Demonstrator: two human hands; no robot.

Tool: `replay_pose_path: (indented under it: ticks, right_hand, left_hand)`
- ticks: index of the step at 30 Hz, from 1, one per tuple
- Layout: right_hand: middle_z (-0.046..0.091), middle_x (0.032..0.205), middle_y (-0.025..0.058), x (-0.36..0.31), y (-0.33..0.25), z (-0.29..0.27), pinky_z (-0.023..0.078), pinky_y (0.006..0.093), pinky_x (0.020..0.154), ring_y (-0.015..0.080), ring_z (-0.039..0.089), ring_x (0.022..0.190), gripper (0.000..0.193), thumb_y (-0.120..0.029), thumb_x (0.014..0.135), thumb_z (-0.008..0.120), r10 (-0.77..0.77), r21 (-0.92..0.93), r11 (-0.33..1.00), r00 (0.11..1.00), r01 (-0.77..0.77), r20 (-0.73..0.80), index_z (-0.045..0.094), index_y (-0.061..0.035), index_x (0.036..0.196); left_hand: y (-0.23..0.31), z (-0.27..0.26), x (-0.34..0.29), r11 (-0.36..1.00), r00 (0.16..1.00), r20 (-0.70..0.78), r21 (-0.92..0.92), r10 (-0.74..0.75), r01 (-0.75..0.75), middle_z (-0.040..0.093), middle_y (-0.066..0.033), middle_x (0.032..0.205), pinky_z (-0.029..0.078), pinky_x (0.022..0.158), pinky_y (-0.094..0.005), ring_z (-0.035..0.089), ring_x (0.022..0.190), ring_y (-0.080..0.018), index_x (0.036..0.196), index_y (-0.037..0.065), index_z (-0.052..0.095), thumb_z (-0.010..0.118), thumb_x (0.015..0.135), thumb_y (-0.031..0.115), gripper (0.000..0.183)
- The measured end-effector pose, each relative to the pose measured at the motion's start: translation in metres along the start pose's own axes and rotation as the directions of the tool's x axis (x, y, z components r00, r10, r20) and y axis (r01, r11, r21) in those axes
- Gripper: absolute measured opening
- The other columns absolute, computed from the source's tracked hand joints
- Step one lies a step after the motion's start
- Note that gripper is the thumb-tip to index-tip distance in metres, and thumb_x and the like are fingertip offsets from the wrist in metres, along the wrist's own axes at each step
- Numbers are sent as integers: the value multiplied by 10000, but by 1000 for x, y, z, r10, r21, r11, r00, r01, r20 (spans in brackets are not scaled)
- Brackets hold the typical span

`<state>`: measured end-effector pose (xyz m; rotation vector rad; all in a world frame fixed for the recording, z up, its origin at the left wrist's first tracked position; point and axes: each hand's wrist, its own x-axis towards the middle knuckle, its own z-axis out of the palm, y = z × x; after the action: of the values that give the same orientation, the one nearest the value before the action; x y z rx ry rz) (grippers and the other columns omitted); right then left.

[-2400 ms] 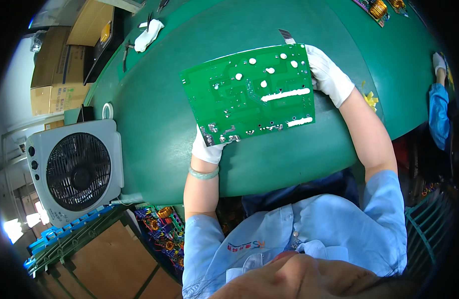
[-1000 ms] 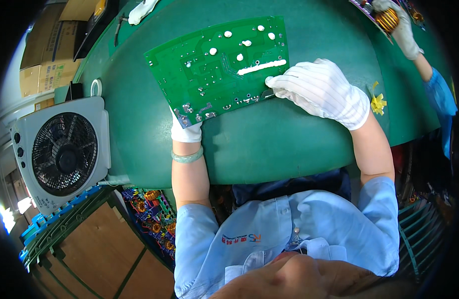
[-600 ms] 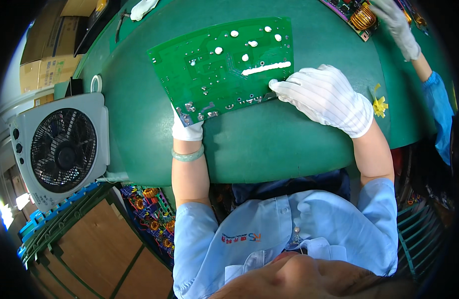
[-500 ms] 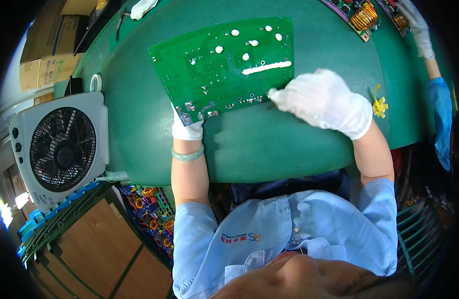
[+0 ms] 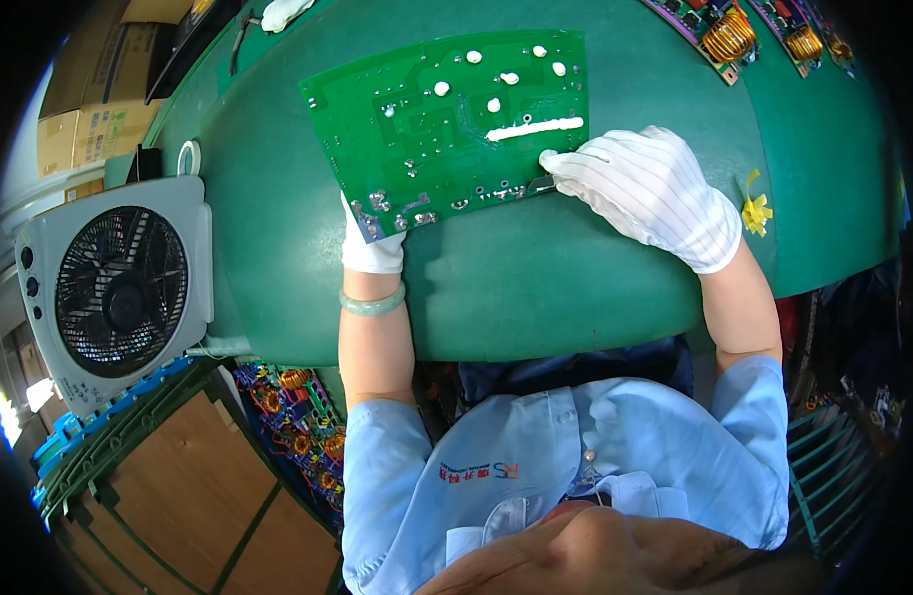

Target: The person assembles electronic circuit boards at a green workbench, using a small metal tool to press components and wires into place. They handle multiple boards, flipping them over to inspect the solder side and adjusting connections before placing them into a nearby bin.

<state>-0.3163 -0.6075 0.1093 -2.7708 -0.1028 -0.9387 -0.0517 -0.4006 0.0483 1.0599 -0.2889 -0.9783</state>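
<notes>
A green circuit board (image 5: 377, 149) is held over the table, solder side up, with several white blobs and one long white strip on it. My left hand (image 5: 374, 250), in a white glove, supports it from beneath at the lower left corner; its fingers are hidden by the board. At the lower right edge, my gloved right hand (image 5: 645, 193) is closed in a pinch. From its fingertips a small dark flat tool (image 5: 544, 183) sticks out against the board's edge; its exact kind is too small to tell.
A grey box fan (image 5: 129, 293) stands at the left. Boards with copper coils (image 5: 726, 40) lie at the far right, and a yellow ribbon-like scrap (image 5: 756, 210) is right of my right hand. A white glove (image 5: 283, 14) rests at the far left. Cardboard boxes (image 5: 100, 139) are stacked beyond.
My right hand has turned and risen slightly, and the dark tool now shows at its fingertips. The board has shifted a little. A co-worker's gloved hand at the far right has left the view.
</notes>
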Motion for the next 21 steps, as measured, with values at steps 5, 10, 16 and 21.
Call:
replay_pose_path:
  ticks: [5,10,16,21]
  right_hand:
    - [614,759,-12,1,-1,-1,402,305,512,136,591,650,246,-217,872,702,-4,40,999,997,1,76,699,-106,1091]
    - [619,758,-12,4,0,-4,410,305,515,142,596,652,261,-208,859,710,5,34,999,998,-7,59,696,-102,1097]
    - [605,729,-7,7,1,-3,398,309,512,149,588,639,268,-194,848,718,-14,20,1000,1000,13,7,695,-94,1095]
    - [597,723,-2,5,4,-3,386,317,508,152,584,639,259,-193,852,714,-15,43,999,999,13,33,694,-94,1090]
  left_hand:
    - [2,0,-1,1000,1000,-2,-2,2,-2,656,-105,1180,586,838,-402,658,1022,-230,1239,25,573,523,1000,180,290]
    - [2,0,0,1000,1000,-3,-3,3,-3,655,-109,1185,589,839,-407,659,1026,-236,1248,24,571,511,1008,184,294]
    - [3,0,2,1000,1000,-2,-7,2,-2,654,-114,1192,592,839,-413,661,1031,-243,1259,24,569,497,1019,189,301]
    - [5,1,3,1000,1000,-3,-9,0,0,653,-118,1197,594,839,-417,662,1035,-249,1268,23,567,485,1027,194,306]
